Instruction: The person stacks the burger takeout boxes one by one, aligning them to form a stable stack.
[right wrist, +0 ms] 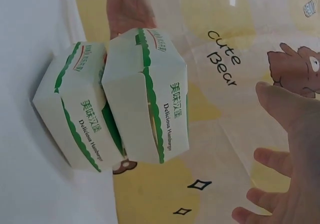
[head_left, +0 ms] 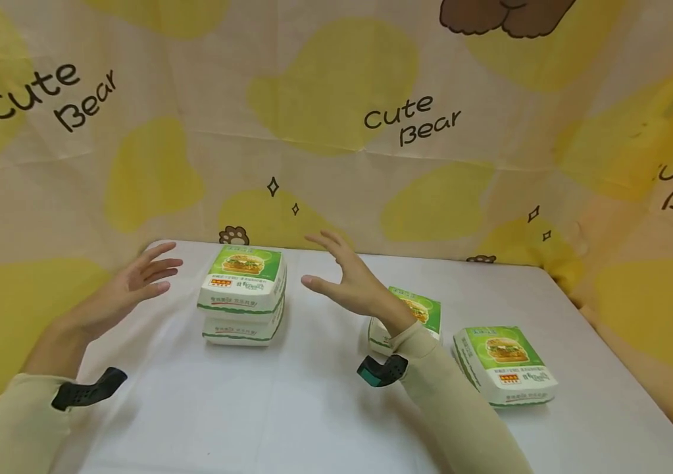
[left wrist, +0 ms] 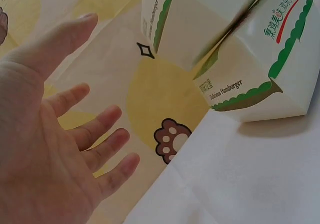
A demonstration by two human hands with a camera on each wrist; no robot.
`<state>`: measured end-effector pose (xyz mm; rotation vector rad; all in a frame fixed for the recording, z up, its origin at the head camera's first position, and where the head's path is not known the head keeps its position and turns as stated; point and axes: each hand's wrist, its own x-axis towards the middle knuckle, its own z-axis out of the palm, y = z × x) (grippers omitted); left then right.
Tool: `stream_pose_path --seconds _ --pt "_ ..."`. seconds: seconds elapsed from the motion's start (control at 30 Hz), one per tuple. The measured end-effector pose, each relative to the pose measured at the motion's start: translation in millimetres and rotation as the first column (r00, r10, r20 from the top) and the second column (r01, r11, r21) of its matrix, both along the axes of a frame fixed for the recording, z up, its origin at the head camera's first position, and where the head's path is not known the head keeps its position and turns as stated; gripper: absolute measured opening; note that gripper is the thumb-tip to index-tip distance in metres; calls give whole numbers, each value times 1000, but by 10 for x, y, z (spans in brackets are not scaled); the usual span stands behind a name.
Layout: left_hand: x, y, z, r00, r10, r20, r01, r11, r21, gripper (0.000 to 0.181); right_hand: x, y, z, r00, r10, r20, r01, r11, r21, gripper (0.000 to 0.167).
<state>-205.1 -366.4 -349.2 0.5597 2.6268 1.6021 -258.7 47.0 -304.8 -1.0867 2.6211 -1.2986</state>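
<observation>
Two hamburger boxes are stacked on the white table, the upper box [head_left: 244, 280] resting on the lower box [head_left: 240, 330]. Left of the stack, the left hand [head_left: 125, 289] hovers with its fingers spread and touches nothing. The right hand [head_left: 350, 276] is raised to the right of the stack, thumb and fingers apart, holding nothing. In the left wrist view the left palm [left wrist: 55, 144] faces up beside the boxes, a gap between. The right wrist view shows the right fingers [right wrist: 270, 161] apart from the stack's printed sides.
A third hamburger box [head_left: 427, 313] lies partly hidden behind the right forearm. Nearer, at the right, sits another hamburger box [head_left: 508, 362]. A patterned cloth [head_left: 324, 164] hangs behind the white table [head_left: 224, 408]. Each wrist wears a dark band.
</observation>
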Motion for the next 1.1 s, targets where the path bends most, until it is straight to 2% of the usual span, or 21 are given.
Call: stream_pose_path --seconds 0.13,0.27,0.5,0.8,1.0,1.1 --pt "-6 48 38 999 51 -11 -51 998 -34 61 26 80 -2 999 -25 -32 26 999 34 68" --pt "-14 88 61 994 84 -73 -85 996 -13 56 59 202 14 997 -40 -67 44 998 55 67" --pt "-32 185 124 976 143 -162 -135 989 59 46 122 462 34 993 -57 -100 67 992 103 65" --pt "-36 403 271 950 237 -202 -236 971 30 46 212 785 44 990 -92 -109 104 988 111 67" --pt "-31 534 349 945 254 -209 -254 967 23 46 244 1012 30 986 -127 -105 141 979 148 66" --pt "-36 597 385 948 238 -213 -233 971 48 45 237 1136 1 985 -138 -108 154 975 160 66"
